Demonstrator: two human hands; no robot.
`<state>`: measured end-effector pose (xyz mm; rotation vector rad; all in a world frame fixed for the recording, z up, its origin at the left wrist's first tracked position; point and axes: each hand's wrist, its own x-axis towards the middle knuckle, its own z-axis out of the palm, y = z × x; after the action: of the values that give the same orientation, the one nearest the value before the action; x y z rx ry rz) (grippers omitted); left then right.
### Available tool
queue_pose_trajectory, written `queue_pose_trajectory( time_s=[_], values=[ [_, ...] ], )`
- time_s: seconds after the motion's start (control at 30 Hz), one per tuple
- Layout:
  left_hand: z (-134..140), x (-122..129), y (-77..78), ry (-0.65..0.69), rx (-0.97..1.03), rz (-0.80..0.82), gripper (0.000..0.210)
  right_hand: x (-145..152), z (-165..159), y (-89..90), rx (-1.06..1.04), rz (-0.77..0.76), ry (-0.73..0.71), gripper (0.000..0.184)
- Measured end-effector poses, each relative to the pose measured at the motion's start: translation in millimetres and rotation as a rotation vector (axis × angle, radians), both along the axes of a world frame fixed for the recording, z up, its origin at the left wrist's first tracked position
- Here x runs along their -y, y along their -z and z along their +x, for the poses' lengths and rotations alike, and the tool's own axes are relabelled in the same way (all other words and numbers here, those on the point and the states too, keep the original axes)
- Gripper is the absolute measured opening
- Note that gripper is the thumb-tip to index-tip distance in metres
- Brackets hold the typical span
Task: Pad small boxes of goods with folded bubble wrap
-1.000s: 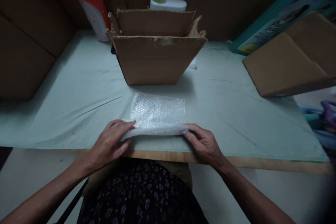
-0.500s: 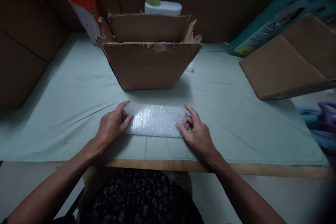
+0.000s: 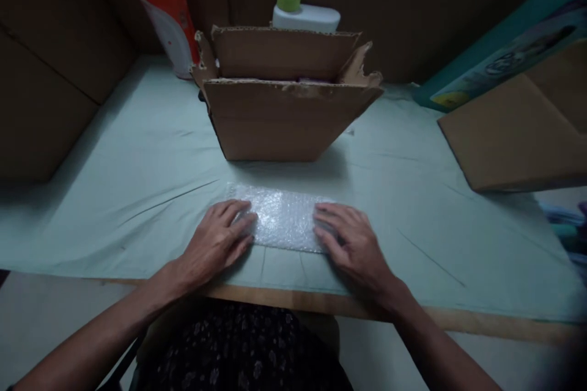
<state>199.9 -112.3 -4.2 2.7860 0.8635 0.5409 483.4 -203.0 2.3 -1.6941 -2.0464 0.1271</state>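
A flat, folded piece of bubble wrap (image 3: 283, 220) lies on the pale green cloth near the table's front edge. My left hand (image 3: 221, 233) rests on its left end, fingers stretched out over the top. On the right end lies my right hand (image 3: 351, 233), its fingers extended across the wrap. Neither hand is closed round it. Whether anything is inside the wrap cannot be made out. Just beyond it stands a cardboard box (image 3: 287, 122) with its top flaps up and something purplish barely showing inside.
Behind the box are a white bottle with a green cap (image 3: 305, 15) and a red and white container (image 3: 167, 18). To the right, another cardboard box (image 3: 518, 140) sits before a teal package (image 3: 495, 67). A large carton (image 3: 41, 85) stands at the left.
My hands have gone from gripping the ends of the bubble wrap to lying flat on top of it. The whole view has shifted slightly.
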Motion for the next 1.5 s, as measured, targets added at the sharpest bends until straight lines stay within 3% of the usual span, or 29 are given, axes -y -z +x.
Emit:
queue_pose_trajectory(
  time_s=[0.1, 0.2, 0.3, 0.43, 0.63, 0.73, 0.87, 0.97, 1.13, 1.27, 1.5],
  values=[
    [-17, 0, 1.5, -0.232, 0.067, 0.037, 0.033, -13, 17, -1.5, 0.048, -0.003, 0.092, 0.035],
    [-26, 1, 4.7, -0.447, -0.016, 0.028, 0.039, -24, 19, 6.7, 0.136, -0.122, 0.11, 0.049],
    [-20, 1, 8.4, -0.519, -0.076, -0.067, 0.03, -25, 9, 15.6, 0.097, -0.164, 0.101, 0.04],
    [-7, -3, 6.0, -0.523, 0.005, -0.245, 0.004, -9, -7, 6.4, -0.134, -0.206, 0.159, 0.022],
    [2, -23, -10.0, -0.509, 0.088, -0.564, 0.006, 31, -24, -16.2, -0.611, -0.36, 0.307, 0.017],
    [16, -41, -13.9, -0.457, 0.031, -0.538, 0.009, 56, -37, -7.0, -0.844, -0.397, 0.382, 0.025],
    [40, -61, -14.0, -0.389, -0.027, -0.511, 0.018, 87, -57, 12.4, -1.09, -0.486, 0.446, 0.051],
    [49, -67, -13.4, -0.365, -0.07, -0.491, 0.027, 95, -65, 17.6, -1.161, -0.465, 0.476, 0.057],
    [48, -71, -12.9, -0.374, -0.09, -0.461, 0.032, 83, -64, 5.5, -1.248, -0.558, 0.475, 0.053],
    [43, -72, -13.2, -0.39, -0.065, -0.463, 0.034, 76, -61, -3.6, -1.203, -0.562, 0.474, 0.04],
    [36, -72, -17.8, -0.377, -0.009, -0.519, 0.03, 83, -58, -6.1, -1.159, -0.544, 0.477, 0.046]
  ],
)
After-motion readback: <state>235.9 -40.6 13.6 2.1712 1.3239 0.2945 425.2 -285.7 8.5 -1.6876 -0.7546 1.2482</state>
